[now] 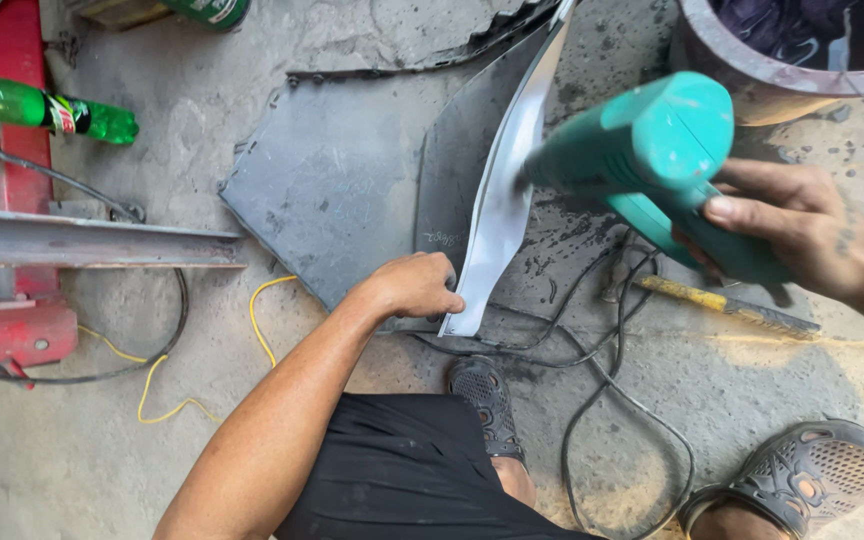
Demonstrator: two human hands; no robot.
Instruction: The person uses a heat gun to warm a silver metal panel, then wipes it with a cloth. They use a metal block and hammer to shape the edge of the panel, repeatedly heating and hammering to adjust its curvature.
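My left hand (pixel 414 287) grips the near end of a dark grey bent panel (pixel 352 180) that lies on the concrete floor, its pale raised edge (pixel 507 190) curving up toward the top. My right hand (pixel 802 225) holds a teal heat gun (pixel 652 150) by its handle. The gun's nozzle points at the pale edge of the panel, about midway along it.
Black cables (pixel 602 380) loop over the floor by my sandalled feet (pixel 802 475). A yellow-handled tool (pixel 722 303) lies under my right hand. A steel beam (pixel 92 240), a red machine (pixel 12 330), a green bottle (pixel 42 108) and a yellow wire (pixel 252 320) are on the left; a round bin (pixel 752 70) at top right.
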